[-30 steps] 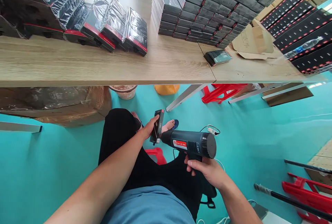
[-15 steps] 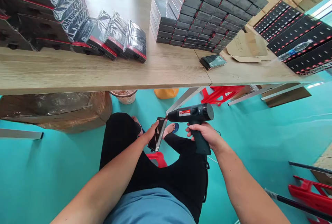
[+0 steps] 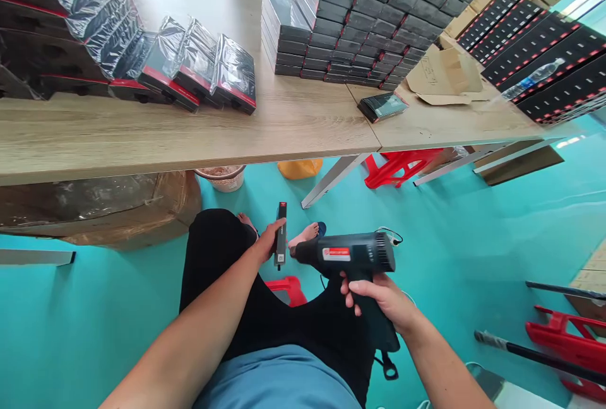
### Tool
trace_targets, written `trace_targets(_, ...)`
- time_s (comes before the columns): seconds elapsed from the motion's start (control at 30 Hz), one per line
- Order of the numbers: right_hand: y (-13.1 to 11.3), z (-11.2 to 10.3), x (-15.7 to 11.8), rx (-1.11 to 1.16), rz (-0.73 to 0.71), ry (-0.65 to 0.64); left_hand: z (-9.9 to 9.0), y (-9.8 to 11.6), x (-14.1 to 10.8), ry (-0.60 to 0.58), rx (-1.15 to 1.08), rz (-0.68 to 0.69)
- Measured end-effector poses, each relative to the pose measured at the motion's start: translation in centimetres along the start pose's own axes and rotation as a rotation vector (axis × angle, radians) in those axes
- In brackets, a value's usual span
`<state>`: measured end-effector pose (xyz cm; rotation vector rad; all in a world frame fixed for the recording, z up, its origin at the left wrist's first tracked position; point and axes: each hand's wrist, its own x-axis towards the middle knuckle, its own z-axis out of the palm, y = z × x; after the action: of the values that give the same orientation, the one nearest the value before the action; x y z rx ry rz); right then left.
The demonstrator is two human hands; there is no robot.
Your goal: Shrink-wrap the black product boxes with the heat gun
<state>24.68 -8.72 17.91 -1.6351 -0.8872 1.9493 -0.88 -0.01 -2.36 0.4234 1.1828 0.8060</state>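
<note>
My left hand (image 3: 269, 240) is closed on a slim black box (image 3: 281, 238), which is turned with its narrow side up between my knees. Wrapped around the handle of a dark heat gun (image 3: 356, 254) is my right hand (image 3: 374, 295). The heat gun's nozzle points left at the box, a short distance from its side. Above my hands, on the wooden table (image 3: 199, 137), shrink-wrapped black boxes (image 3: 235, 74) lean in a row at the left.
A tall stack of black boxes (image 3: 360, 24) stands on the table, with a single box (image 3: 382, 106) and folded cardboard (image 3: 445, 77) to its right. Under the table are a bucket (image 3: 222, 178), a yellow bag (image 3: 300, 168), a large carton (image 3: 118, 213) and a red stool (image 3: 398, 166).
The box in my left hand has turned from its broad face to its narrow side. The heat gun has moved down toward me, its nozzle lower along the box.
</note>
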Motion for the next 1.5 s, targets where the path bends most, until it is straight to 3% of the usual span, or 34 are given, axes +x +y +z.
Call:
trace_targets(0.07, 1.0, -0.8, 0.0, 0.223, -0.015, 0.084, 0.0, 1.0, -0.9, -0.130, -0.251, -0.083)
trace_targets(0.17, 2.4, -1.9, 0.6, 0.559, 0.014, 0.160, -0.1, 2.0, -1.9, -0.354, -0.514, -0.088)
trace_targets(0.27, 3.3, -2.6, 1.2, 0.769, 0.033, 0.182, -0.4, 2.1, -2.2, -0.492, -0.585, -0.137)
trace_targets(0.37, 3.5, -2.8, 1.5, 0.862, 0.036, 0.175, -0.6, 1.9, -2.1, -0.542, -0.558, -0.197)
trace_targets(0.73, 1.5, -1.0, 2.7, 0.743, -0.020, 0.161, -0.2, 2.0, -2.5, -0.360, -0.426, -0.308)
trace_targets(0.83, 0.8, -0.1, 2.2, 0.555, -0.072, 0.113, 0.1, 1.7, -2.2, -0.308, -0.436, -0.294)
trace_targets(0.97, -0.4, 1.2, 1.5, 0.119, -0.111, 0.000, 0.6, 1.9, -2.1, -0.249, -0.507, -0.226)
trace_targets(1.1, -1.4, 2.0, 1.8, -0.032, -0.226, 0.170, 0.7, 2.2, -2.3, -0.255, -0.517, -0.250)
trace_targets(1.17, -1.7, 2.4, 1.6, -0.067, -0.196, 0.098, 0.7, 2.3, -2.3, -0.249, -0.511, -0.260)
trace_targets(1.27, -2.0, 3.0, 1.2, -0.137, -0.128, -0.135, 0.6, 2.4, -2.1, -0.181, -0.523, -0.227)
trace_targets(1.33, -2.3, 3.1, 1.3, -0.150, -0.165, -0.077, 0.6, 2.3, -2.0, -0.158, -0.528, -0.210)
trace_targets(1.43, -2.7, 2.8, 1.6, -0.078, -0.217, 0.159, 0.5, 2.2, -1.9, -0.175, -0.514, -0.227)
trace_targets(1.5, -2.8, 2.3, 1.5, 0.008, -0.154, 0.119, 0.5, 2.3, -1.9, -0.184, -0.524, -0.220)
